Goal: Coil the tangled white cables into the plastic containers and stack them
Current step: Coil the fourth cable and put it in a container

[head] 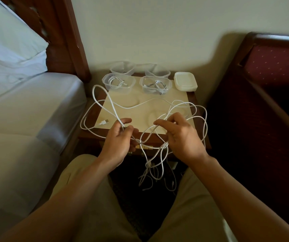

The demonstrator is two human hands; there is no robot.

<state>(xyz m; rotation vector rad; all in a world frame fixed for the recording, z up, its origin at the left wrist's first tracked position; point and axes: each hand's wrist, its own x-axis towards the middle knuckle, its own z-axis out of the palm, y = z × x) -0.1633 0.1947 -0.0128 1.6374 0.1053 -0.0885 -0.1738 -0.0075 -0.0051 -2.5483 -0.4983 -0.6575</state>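
**Hands deep in the tangle, knot hanging off the edge**

Both hands are raised over the near edge of the surface [184, 97], palms turned inward, forearms reaching in from below. Left hand [121, 138] has its fingers curled round a strand of the white cables [115, 109], thumb out on top. Right hand [178, 135] pinches another strand, forefinger stretched toward the left, the other fingers bent round the loops.

Wide loops of the cables lie across the surface, one plug [104, 122] resting near the left front corner, while a knotted bunch dangles between the knees toward the floor.

Risks, as I judge them: pulling the hands apart could tighten the hanging knot rather than free it. A loop sweeping back might catch the filled tubs [118, 82] [156, 85], each with a coiled cable, or the two empty tubs [122, 67] [157, 71] behind them, and drag them off. The lids [185, 82] stacked at the right rear sit near the edge and could be knocked. The loop overhanging the left edge may slide down by the bed [35, 105].
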